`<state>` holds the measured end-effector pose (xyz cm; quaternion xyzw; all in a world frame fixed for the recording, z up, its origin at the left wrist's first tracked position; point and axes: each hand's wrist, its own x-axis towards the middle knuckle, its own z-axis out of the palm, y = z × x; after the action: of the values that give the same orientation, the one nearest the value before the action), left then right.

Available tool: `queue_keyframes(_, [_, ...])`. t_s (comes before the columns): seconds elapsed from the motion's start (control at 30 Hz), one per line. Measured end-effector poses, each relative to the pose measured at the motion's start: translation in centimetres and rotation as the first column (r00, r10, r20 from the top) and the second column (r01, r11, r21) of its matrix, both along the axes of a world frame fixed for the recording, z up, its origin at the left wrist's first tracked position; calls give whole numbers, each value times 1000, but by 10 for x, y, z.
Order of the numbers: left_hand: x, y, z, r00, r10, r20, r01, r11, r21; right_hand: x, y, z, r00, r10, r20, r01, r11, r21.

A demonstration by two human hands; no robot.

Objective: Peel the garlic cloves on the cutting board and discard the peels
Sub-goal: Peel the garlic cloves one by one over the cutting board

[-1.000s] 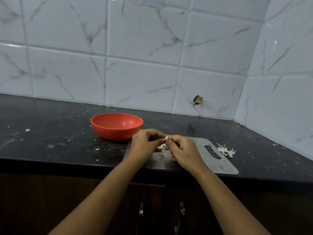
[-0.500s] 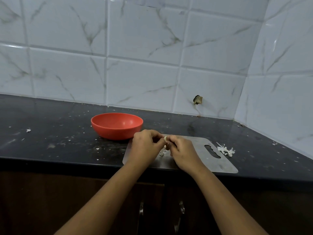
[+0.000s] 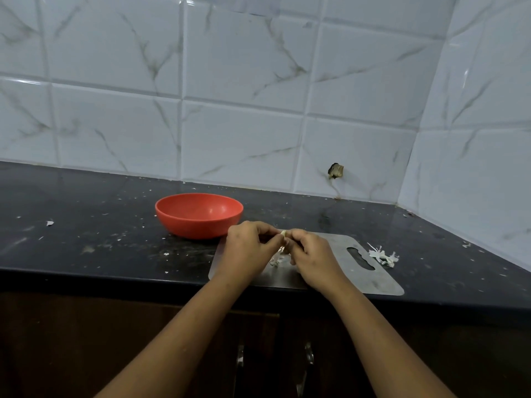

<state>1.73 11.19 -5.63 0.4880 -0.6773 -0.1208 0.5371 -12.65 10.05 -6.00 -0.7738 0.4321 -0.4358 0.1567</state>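
A small pale garlic clove (image 3: 283, 233) is pinched between my left hand (image 3: 249, 248) and my right hand (image 3: 313, 258), just above the steel cutting board (image 3: 350, 275). Both hands have curled fingers meeting at the clove; most of it is hidden by the fingertips. Thin white peel scraps (image 3: 277, 258) lie on the board beneath the hands. A heap of white peels (image 3: 383, 255) rests on the black counter just past the board's right end, beside its handle slot.
An orange bowl (image 3: 199, 215) stands on the counter directly behind and left of my left hand. White tiled walls close off the back and right. Specks and a small white scrap (image 3: 49, 223) lie on the left counter. Cabinet doors with handles sit below the counter edge.
Both hands have stayed together over the board, working the clove; the loose peel that stuck up between the fingers a second ago is smaller now, and scraps lie below.
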Motion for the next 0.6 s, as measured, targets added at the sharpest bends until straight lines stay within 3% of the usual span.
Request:
queue_keyframes(0.17, [1, -1, -1, 999, 28, 25, -28, 1000, -5, 2, -4, -4, 995, -14, -102, 8, 998, -61])
queue_keyframes(0.6, [-4, 2, -4, 975, 163, 149, -144, 981, -134, 2, -5, -7, 983, -12, -183, -4, 996, -90])
